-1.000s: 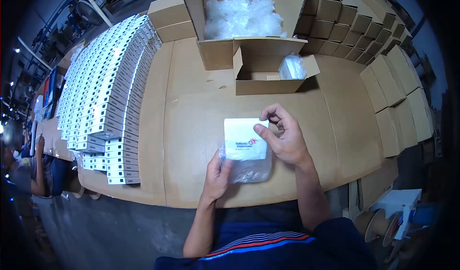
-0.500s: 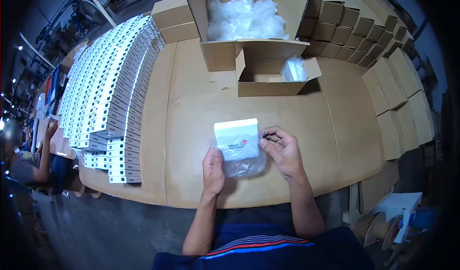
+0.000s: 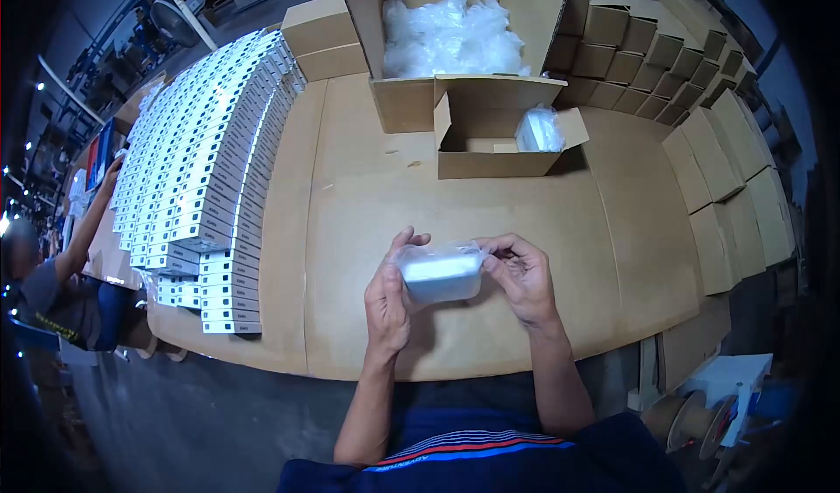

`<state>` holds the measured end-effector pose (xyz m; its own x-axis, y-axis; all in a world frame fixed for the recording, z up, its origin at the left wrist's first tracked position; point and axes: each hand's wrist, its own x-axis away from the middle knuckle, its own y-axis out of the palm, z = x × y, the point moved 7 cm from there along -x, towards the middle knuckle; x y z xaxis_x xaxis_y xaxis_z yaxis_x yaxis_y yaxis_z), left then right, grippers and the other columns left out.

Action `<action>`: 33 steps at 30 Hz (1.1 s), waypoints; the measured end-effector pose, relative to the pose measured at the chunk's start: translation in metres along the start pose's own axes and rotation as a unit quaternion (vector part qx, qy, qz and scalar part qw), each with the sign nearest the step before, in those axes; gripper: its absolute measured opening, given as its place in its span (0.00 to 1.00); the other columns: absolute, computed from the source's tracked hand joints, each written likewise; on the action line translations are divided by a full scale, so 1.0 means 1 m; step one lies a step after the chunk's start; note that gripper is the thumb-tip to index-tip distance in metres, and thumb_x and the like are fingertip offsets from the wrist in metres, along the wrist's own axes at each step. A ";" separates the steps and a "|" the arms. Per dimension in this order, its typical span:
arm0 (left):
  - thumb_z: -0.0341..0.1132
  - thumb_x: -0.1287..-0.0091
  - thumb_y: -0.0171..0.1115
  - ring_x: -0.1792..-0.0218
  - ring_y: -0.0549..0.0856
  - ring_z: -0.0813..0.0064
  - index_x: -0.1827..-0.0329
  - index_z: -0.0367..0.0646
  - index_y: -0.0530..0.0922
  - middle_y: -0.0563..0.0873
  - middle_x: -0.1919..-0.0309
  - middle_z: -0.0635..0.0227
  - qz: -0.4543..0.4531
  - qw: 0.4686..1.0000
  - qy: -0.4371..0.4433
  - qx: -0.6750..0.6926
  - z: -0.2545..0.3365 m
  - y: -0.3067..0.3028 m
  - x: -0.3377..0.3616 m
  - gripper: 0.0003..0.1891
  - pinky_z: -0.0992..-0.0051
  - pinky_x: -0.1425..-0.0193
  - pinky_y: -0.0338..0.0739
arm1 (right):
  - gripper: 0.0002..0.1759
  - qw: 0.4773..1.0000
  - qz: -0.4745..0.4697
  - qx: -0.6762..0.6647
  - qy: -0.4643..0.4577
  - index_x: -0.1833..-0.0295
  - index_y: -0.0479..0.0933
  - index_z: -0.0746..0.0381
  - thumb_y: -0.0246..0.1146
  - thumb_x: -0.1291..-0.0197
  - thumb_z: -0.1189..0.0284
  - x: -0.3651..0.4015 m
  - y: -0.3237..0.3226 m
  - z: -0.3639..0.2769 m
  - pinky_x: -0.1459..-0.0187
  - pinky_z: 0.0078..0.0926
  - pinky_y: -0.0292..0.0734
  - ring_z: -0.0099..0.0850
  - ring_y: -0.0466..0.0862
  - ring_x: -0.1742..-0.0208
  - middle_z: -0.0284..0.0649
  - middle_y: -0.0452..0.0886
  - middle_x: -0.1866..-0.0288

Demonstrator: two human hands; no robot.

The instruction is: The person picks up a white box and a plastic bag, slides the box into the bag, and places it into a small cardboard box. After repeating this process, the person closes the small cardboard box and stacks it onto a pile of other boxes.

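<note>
1. A second ago the white box (image 3: pixel 440 276) lay face up, half out of the clear bag (image 3: pixel 462 252). Now it is tipped onto its edge and sits wholly inside the bag.
2. Judging from that, the bagging looks all but done. Whether the bag's mouth is closed cannot be told.
3. The left hand (image 3: pixel 388 299) clasps the box's left end through the plastic, thumb curled over the top, wrist low over the desk (image 3: pixel 350 195).
4. The right hand (image 3: pixel 522 279) pinches the right end with bent fingertips, so both grips are grasping the bagged box, lifted just above the desk.
5. Beyond the grip stands a small open carton (image 3: pixel 490 156). Well to its left run rows of white boxes (image 3: pixel 206 169).
</note>
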<state>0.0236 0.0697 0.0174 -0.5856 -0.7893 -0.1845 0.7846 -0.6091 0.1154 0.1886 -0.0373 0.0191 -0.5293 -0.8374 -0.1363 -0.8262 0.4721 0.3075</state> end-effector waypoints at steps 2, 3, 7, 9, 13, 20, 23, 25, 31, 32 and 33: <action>0.50 0.14 0.40 0.32 0.77 0.66 0.22 0.27 0.65 0.81 0.35 0.54 0.000 1.000 0.001 0.015 -0.006 0.000 0.002 0.32 0.65 0.24 0.67 | 0.08 1.000 -0.026 -0.006 -0.010 0.46 0.78 0.68 0.64 0.28 0.81 -0.001 0.004 -0.002 0.43 0.22 0.79 0.22 0.83 0.48 0.40 0.85 0.51; 0.50 0.14 0.40 0.32 0.78 0.66 0.22 0.27 0.65 0.81 0.35 0.54 0.006 1.000 0.003 0.026 -0.010 0.000 0.004 0.33 0.65 0.24 0.67 | 0.09 0.999 -0.039 -0.009 -0.016 0.45 0.77 0.67 0.64 0.28 0.81 -0.002 0.005 -0.003 0.42 0.22 0.79 0.23 0.83 0.47 0.42 0.85 0.49; 0.51 0.14 0.39 0.35 0.79 0.68 0.20 0.31 0.64 0.83 0.38 0.55 0.019 0.997 -0.015 0.074 -0.014 0.003 0.003 0.32 0.67 0.27 0.70 | 0.27 0.994 -0.055 -0.091 0.009 0.33 0.68 0.64 0.72 0.34 0.77 0.004 0.001 0.010 0.37 0.28 0.77 0.28 0.81 0.38 0.44 0.82 0.40; 0.51 0.14 0.39 0.36 0.79 0.69 0.20 0.32 0.63 0.83 0.38 0.56 0.021 0.995 -0.018 0.092 -0.009 0.007 0.002 0.32 0.67 0.28 0.70 | 0.32 0.998 -0.054 -0.026 -0.015 0.31 0.67 0.65 0.74 0.37 0.78 0.004 0.011 0.006 0.36 0.29 0.77 0.28 0.81 0.38 0.43 0.82 0.41; 0.54 0.14 0.39 0.35 0.79 0.68 0.19 0.34 0.61 0.82 0.38 0.55 0.020 0.996 -0.029 0.078 -0.007 0.010 0.002 0.34 0.67 0.28 0.70 | 0.35 0.999 -0.032 0.018 0.023 0.29 0.67 0.66 0.73 0.40 0.84 0.007 0.008 0.019 0.36 0.27 0.77 0.28 0.81 0.38 0.44 0.82 0.41; 0.45 0.22 0.63 0.33 0.76 0.66 0.15 0.36 0.51 0.79 0.35 0.53 -0.079 0.997 -0.020 0.015 -0.011 0.016 0.004 0.41 0.67 0.26 0.70 | 0.30 0.999 -0.023 0.015 -0.027 0.31 0.70 0.67 0.71 0.38 0.86 0.005 0.003 0.011 0.37 0.25 0.78 0.26 0.82 0.41 0.42 0.82 0.42; 0.33 0.23 0.63 0.36 0.80 0.69 0.24 0.36 0.68 0.81 0.38 0.59 -0.020 0.991 -0.096 0.092 -0.013 0.018 0.007 0.27 0.69 0.32 0.76 | 0.26 0.998 -0.036 0.049 -0.010 0.34 0.72 0.68 0.70 0.37 0.85 0.008 0.000 0.019 0.38 0.26 0.80 0.28 0.83 0.41 0.44 0.84 0.43; 0.31 0.21 0.60 0.47 0.84 0.76 0.41 0.34 0.81 0.84 0.43 0.65 0.018 0.985 -0.110 0.130 -0.017 0.018 0.010 0.12 0.75 0.43 0.80 | 0.20 0.998 -0.047 0.030 -0.004 0.39 0.77 0.68 0.69 0.35 0.84 0.007 0.002 0.018 0.39 0.25 0.80 0.26 0.83 0.44 0.43 0.85 0.44; 0.37 0.20 0.61 0.58 0.80 0.83 0.53 0.35 0.86 0.86 0.53 0.69 0.054 0.986 -0.123 0.103 -0.026 0.011 0.010 0.13 0.79 0.55 0.78 | 0.06 0.999 -0.013 0.036 -0.012 0.50 0.83 0.70 0.64 0.29 0.83 0.007 -0.007 0.009 0.45 0.24 0.82 0.27 0.86 0.49 0.49 0.88 0.46; 0.37 0.20 0.61 0.58 0.80 0.83 0.53 0.35 0.86 0.86 0.55 0.70 0.065 0.984 -0.132 0.105 -0.026 0.011 0.010 0.13 0.79 0.56 0.78 | 0.05 0.999 0.014 0.022 -0.025 0.51 0.83 0.70 0.63 0.28 0.83 0.006 -0.011 0.007 0.46 0.23 0.83 0.28 0.87 0.49 0.50 0.88 0.46; 0.38 0.20 0.61 0.59 0.80 0.84 0.52 0.35 0.86 0.85 0.56 0.71 0.075 0.981 -0.141 0.107 -0.025 0.010 0.011 0.13 0.78 0.56 0.79 | 0.05 0.998 0.049 0.023 -0.028 0.52 0.83 0.70 0.65 0.29 0.80 0.006 -0.022 0.009 0.40 0.28 0.81 0.32 0.86 0.43 0.52 0.87 0.43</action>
<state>0.0306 0.0570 -0.0075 -0.5226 -0.8436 0.1234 0.8238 -0.4623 0.3282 0.2022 -0.0505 0.0031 -0.6173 -0.7704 -0.1595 -0.7767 0.5648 0.2788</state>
